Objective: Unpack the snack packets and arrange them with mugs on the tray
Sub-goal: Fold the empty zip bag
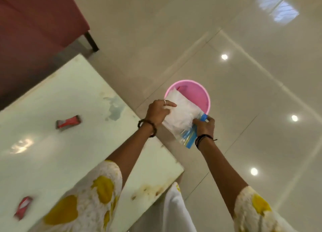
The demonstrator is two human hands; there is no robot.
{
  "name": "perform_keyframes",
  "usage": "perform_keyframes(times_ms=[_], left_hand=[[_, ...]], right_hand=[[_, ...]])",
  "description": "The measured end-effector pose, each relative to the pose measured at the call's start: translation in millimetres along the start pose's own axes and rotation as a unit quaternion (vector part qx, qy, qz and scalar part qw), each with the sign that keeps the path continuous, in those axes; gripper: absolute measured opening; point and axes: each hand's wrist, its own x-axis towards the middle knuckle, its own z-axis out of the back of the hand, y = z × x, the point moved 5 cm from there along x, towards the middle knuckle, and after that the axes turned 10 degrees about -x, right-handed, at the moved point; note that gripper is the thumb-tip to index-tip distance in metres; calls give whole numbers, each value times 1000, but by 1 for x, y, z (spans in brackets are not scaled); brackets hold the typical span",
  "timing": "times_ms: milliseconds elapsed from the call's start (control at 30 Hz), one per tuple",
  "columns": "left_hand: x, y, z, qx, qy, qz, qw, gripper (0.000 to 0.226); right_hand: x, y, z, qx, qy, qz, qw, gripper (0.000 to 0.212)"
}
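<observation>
Our left hand pinched the upper edge of a clear plastic bag, and our right hand gripped its blue-striped end. We held the bag over a pink bin on the tiled floor. Two red snack packets lay well apart on the pale table to our left.

two red snack packets, one plastic bag, one pink bin
</observation>
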Motion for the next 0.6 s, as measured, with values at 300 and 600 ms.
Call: perform_keyframes(times_ms=[300,600], left_hand=[[134,91,-59,253,58,32,965,52],[127,109,-77,458,129,69,877,56]], right_hand=[[141,-4,-57,-269,59,226,934,56],[154,8,-72,-561,98,183,801,55]])
